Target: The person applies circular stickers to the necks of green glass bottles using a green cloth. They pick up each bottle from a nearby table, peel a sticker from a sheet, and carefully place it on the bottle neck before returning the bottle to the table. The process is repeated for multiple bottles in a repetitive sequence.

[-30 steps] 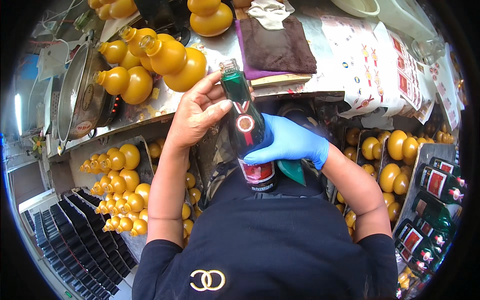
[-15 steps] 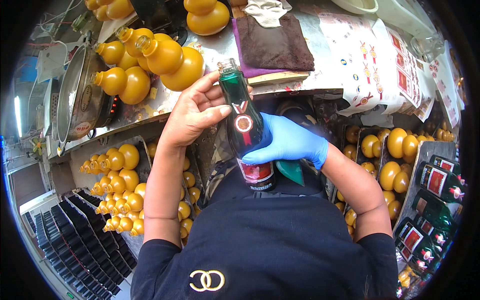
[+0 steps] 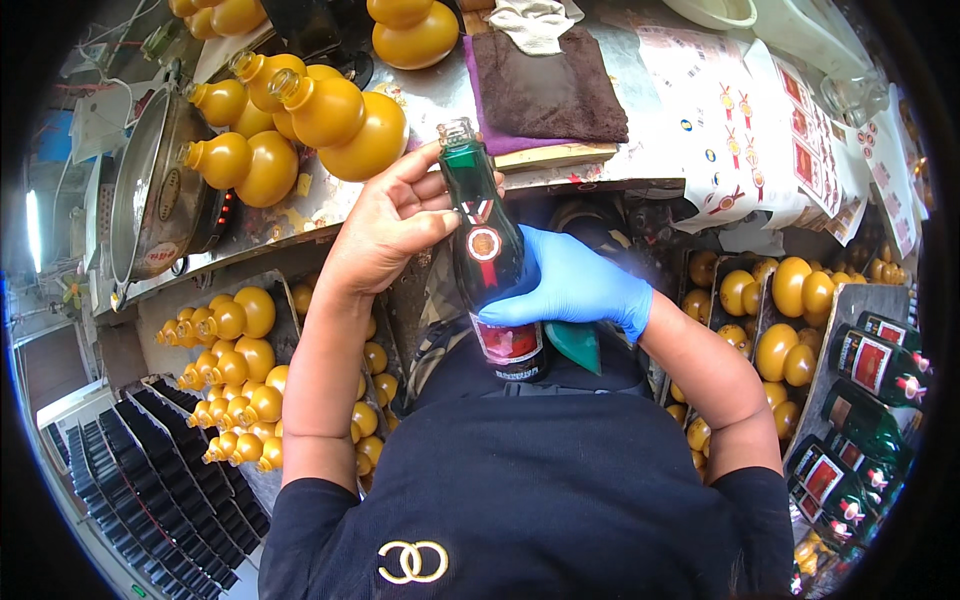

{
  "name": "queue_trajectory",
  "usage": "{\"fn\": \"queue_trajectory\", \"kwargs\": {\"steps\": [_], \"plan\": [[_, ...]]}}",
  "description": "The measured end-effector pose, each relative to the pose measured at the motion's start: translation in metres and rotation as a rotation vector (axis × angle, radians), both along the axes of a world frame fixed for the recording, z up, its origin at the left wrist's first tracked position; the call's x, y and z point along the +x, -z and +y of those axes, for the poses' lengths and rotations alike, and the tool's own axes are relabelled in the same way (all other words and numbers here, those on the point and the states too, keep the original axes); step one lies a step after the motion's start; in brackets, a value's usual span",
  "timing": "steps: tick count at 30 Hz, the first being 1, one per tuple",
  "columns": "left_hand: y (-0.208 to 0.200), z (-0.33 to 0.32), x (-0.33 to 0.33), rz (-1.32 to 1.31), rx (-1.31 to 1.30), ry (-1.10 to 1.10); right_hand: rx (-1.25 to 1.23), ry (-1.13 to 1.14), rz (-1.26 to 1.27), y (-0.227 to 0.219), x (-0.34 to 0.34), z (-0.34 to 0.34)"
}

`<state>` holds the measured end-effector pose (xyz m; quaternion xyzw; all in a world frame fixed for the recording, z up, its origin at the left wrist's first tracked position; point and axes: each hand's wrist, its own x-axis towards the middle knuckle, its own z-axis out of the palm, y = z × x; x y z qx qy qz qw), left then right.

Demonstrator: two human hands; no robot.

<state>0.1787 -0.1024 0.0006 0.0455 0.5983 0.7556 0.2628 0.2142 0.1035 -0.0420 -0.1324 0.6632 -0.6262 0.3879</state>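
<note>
A tall green glass bottle with a clear threaded mouth (image 3: 487, 275) lies between the hands of a person in a black short-sleeved top (image 3: 520, 490), its neck pointing toward the worktop (image 3: 445, 95) and its base at the lap. The bare left hand (image 3: 392, 225) grasps the bottle at the neck and shoulder, its thumb against the left side and its fingers passing behind, a fingertip showing on the right. The right hand, in a blue glove (image 3: 575, 285), is wrapped around the lower body, thumb across the front, between a round medal label with a red ribbon (image 3: 484, 246) and a red rectangular label (image 3: 510, 345) near the base. A teal-green pointed piece (image 3: 577, 345) sits just beside the base. Across the worktop stand glossy yellow gourd-shaped bottles (image 3: 365, 135), a folded dark brown cloth (image 3: 560, 85) and white sheets of red-and-gold stickers (image 3: 735, 125). More yellow gourd-shaped bottles (image 3: 235, 365) crowd a rack at left, while labelled green bottles (image 3: 868, 420) lie in a tray at right.
</note>
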Motion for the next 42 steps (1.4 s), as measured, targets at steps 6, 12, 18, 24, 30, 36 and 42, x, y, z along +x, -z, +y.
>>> {"fn": "queue_trajectory", "kwargs": {"steps": [6, 12, 18, 24, 30, 36, 42], "plan": [[-0.003, -0.001, -0.002, -0.012, -0.073, 0.016, 0.041, 0.012, 0.024, 0.000, 0.001, -0.001], [-0.011, 0.004, -0.006, -0.032, -0.160, 0.024, 0.120, 0.034, 0.081, -0.004, 0.003, -0.003], [-0.012, -0.001, -0.008, -0.026, -0.132, 0.034, 0.124, 0.016, 0.080, -0.004, 0.001, -0.004], [-0.013, 0.005, -0.004, -0.014, -0.239, -0.019, 0.239, 0.037, 0.153, -0.011, 0.003, -0.008], [-0.015, 0.003, -0.009, -0.002, -0.252, 0.046, 0.217, 0.052, 0.152, -0.008, 0.004, -0.006], [-0.013, -0.002, -0.013, -0.003, -0.137, 0.109, 0.139, 0.064, 0.118, -0.006, 0.004, -0.003], [-0.016, 0.007, -0.011, 0.001, -0.306, 0.056, 0.291, 0.081, 0.179, -0.018, 0.006, -0.007]]}}
